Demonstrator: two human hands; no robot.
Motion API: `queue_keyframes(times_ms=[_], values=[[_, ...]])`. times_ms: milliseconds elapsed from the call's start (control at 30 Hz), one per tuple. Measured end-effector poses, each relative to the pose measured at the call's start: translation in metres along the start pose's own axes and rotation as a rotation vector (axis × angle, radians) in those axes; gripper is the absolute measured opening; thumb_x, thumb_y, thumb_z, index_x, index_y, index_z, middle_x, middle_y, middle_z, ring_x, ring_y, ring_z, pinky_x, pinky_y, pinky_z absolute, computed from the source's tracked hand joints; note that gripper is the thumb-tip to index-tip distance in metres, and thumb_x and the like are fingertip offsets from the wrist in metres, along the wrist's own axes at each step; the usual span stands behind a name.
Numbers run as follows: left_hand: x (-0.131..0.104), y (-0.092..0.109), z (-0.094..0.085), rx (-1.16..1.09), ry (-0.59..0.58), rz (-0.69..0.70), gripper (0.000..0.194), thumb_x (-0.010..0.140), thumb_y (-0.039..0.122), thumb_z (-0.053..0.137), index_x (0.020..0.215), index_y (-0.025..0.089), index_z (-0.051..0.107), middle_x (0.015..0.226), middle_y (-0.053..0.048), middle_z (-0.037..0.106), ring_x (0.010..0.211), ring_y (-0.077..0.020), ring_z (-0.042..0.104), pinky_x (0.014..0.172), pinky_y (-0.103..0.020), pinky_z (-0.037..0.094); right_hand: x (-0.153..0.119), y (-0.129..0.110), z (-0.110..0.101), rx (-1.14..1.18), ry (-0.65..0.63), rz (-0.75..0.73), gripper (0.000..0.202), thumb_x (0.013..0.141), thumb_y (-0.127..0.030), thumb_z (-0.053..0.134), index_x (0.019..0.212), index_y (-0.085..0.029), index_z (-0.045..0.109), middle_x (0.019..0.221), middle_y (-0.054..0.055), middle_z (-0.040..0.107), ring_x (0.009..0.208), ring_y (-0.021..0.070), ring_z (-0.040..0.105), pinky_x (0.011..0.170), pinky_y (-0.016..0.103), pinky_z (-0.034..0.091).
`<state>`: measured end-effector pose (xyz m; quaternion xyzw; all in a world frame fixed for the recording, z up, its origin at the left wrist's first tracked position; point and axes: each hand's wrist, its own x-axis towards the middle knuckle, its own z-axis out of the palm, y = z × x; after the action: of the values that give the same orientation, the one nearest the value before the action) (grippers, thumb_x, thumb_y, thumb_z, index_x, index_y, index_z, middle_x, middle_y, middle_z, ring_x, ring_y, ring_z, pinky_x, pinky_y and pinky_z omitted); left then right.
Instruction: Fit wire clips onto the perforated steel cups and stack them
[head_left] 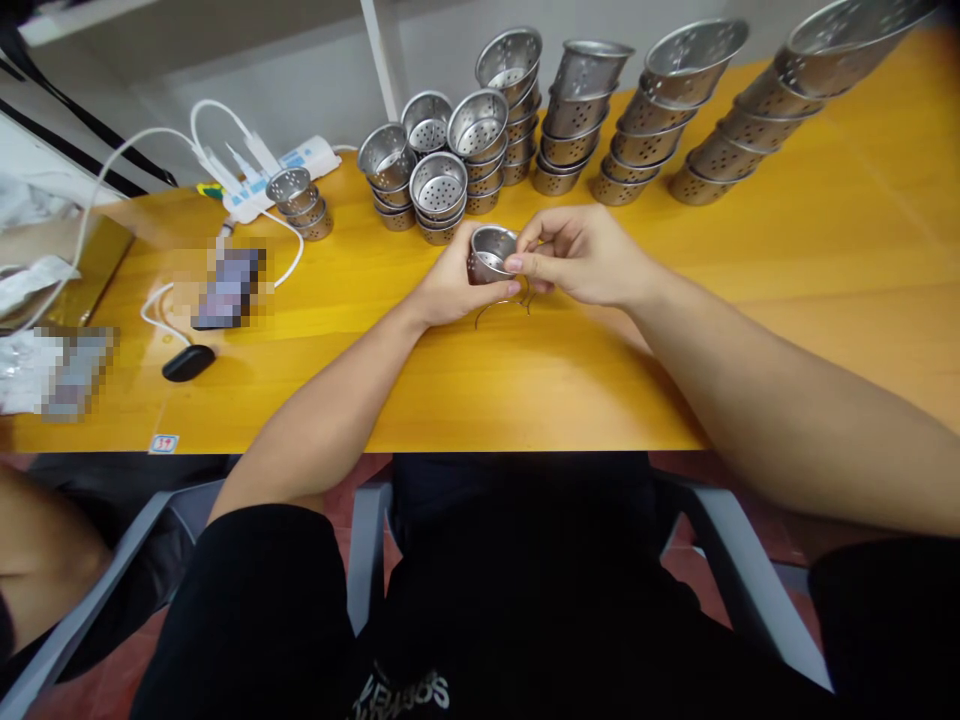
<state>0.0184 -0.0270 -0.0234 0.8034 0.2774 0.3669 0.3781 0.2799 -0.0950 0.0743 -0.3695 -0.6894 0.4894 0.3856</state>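
Note:
A small perforated metal cup [493, 252] is tilted in my left hand [454, 282], whose fingers and thumb wrap round its side. My right hand [581, 255] is closed in a pinch at the cup's right rim. What sits between those fingertips is too small to make out. Thin curved wires [501, 304] show just below both hands, over the yellow table [525, 385]; whether they join the cup is hidden. Just behind my left hand stand short stacks of similar perforated cups [439, 188].
Taller cup stacks [574, 120] stand along the back, the rightmost [750, 125] leaning. A small cup stack [300, 203] stands by a white power strip [311, 155] with cables. A phone [230, 288] and a black oval object [188, 363] lie left. A person's bare limb [49, 545] shows lower left.

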Motion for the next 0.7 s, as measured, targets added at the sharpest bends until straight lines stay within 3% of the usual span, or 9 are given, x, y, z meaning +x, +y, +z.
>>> queue_keyframes(times_ms=[200,467,600,700], values=[[0.0055,-0.0114,-0.0009,-0.002,0.009,0.057,0.118,0.093,0.108,0.094,0.166,0.026,0.051,0.162,-0.016,0.071,0.153,-0.039,0.081,0.136,-0.066,0.066,0.0048,0.0073,-0.0019,-0.02,-0.01,-0.029,0.08,0.071,-0.096,0.123,0.093,-0.032,0.08,0.075,0.003,0.075,0.063,0.0249,0.066,0.057,0.039,0.056],[0.0046,-0.0043,0.0025,-0.041,0.007,0.091,0.123,0.09,0.116,0.088,0.165,0.027,0.048,0.158,-0.016,0.07,0.148,-0.0385,0.081,0.132,-0.065,0.068,0.0063,0.0075,-0.0063,-0.017,-0.06,-0.039,0.082,0.071,-0.101,0.12,0.089,-0.03,0.084,0.075,0.005,0.08,0.062,0.0242,0.068,0.058,0.039,0.059],[0.004,-0.0032,0.0003,0.001,-0.005,0.082,0.121,0.093,0.109,0.091,0.168,0.026,0.047,0.162,-0.018,0.069,0.154,-0.0408,0.078,0.137,-0.067,0.065,0.0068,0.0087,-0.0092,-0.032,-0.097,-0.039,0.082,0.07,-0.102,0.12,0.091,-0.031,0.086,0.076,0.005,0.082,0.065,0.0263,0.071,0.06,0.04,0.06],[0.0048,-0.0069,-0.0018,0.045,-0.004,0.093,0.119,0.095,0.105,0.093,0.171,0.025,0.047,0.166,-0.019,0.067,0.159,-0.0428,0.076,0.141,-0.069,0.062,0.0059,0.0092,-0.0084,-0.052,-0.077,-0.035,0.076,0.071,-0.094,0.124,0.093,-0.032,0.086,0.077,0.004,0.081,0.067,0.0273,0.073,0.06,0.04,0.061]])
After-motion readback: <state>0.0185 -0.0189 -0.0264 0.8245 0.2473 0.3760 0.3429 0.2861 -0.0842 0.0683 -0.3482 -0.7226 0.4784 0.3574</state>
